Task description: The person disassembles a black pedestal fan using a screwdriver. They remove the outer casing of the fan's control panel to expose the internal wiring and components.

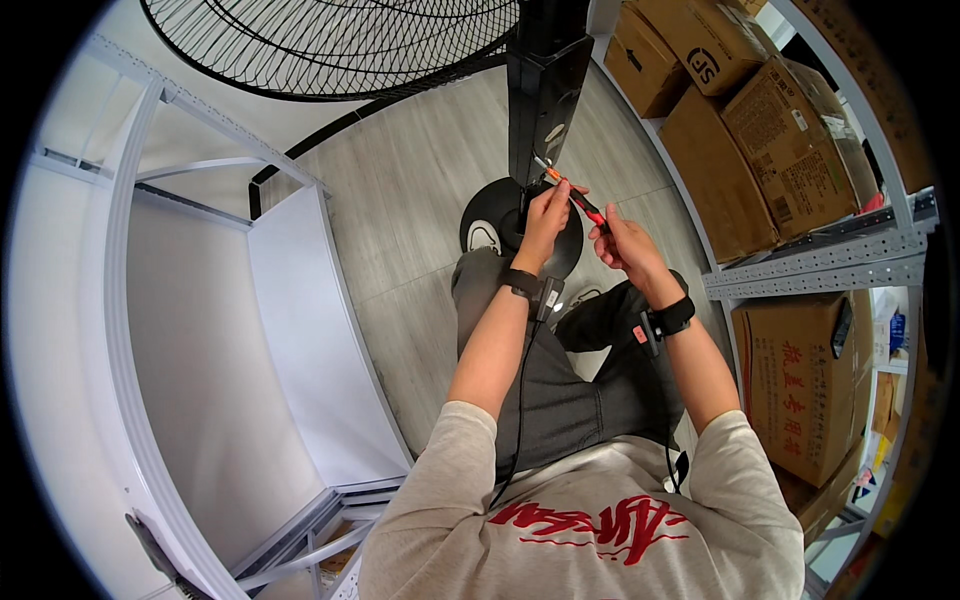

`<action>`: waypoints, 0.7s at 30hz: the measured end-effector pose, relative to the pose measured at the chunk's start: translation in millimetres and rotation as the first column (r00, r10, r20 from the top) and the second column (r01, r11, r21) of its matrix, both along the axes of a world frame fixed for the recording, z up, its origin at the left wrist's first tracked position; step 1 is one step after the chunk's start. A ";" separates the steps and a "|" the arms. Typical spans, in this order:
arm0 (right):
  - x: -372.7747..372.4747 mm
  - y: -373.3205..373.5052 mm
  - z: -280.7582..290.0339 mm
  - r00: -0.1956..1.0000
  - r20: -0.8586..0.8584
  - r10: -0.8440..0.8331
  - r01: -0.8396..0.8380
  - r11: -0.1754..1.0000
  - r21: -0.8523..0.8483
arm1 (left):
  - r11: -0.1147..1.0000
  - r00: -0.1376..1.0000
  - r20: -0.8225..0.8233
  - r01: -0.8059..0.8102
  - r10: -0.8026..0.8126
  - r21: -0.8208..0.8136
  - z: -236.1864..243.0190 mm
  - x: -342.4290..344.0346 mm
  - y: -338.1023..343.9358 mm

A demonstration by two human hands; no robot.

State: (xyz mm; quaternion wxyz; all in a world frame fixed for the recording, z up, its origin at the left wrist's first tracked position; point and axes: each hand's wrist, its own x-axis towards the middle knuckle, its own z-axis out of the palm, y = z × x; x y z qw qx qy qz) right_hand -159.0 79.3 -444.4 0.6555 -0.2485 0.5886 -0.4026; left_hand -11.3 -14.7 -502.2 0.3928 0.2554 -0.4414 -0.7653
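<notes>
A red-and-black screwdriver (pixel 587 205) slants up and left, its tip end against the lower part of a black fan's upright post (pixel 545 110). The back of its handle is held in the fingers of my right hand (pixel 628 247). Farther forward, my left hand (pixel 545 222) is closed with its fingertips at the screwdriver's front part, near an orange section. Whatever the tip touches is too small to make out. The post stands on a round black base (pixel 570 245), and a wide black wire fan cage (pixel 340 45) hangs to the upper left.
White metal shelving (pixel 300 330) stands at my left. On the right, a metal rack (pixel 820 262) carries several brown cardboard boxes (pixel 800 150). Grey plank flooring (pixel 400 200) lies between them. My shoe (pixel 483 237) rests at the base; cables (pixel 520 410) run from my wrist straps.
</notes>
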 end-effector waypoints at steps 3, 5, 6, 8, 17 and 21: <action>4.1 -0.7 -7.8 0.991 -0.129 -0.045 0.031 0.994 -0.108 | 1.000 1.000 -0.008 -0.007 0.007 -0.001 0.1 -3.2 0.3; 12.2 0.1 -5.4 0.970 -0.209 -0.124 0.092 0.983 -0.157 | 1.000 1.000 -0.011 -0.007 0.007 -0.003 -0.9 -2.2 -0.1; 14.3 0.5 -3.5 0.955 -0.247 -0.165 0.121 0.976 -0.183 | 1.000 1.000 -0.013 -0.006 0.006 -0.004 -1.4 -1.8 -0.3; 7.7 0.2 1.9 0.987 -0.137 -0.084 0.074 0.994 -0.075 | 1.000 1.000 -0.015 -0.001 0.001 0.002 -1.0 -0.6 -0.5; 10.1 -0.2 5.4 0.985 -0.160 -0.065 0.056 0.997 -0.062 | 1.000 1.000 -0.011 0.002 -0.001 0.013 -1.2 0.4 -0.9; -0.4 0.6 -9.3 0.994 -0.108 0.013 -0.025 0.993 -0.115 | 1.000 1.000 -0.017 -0.008 0.008 -0.005 3.3 -2.3 1.2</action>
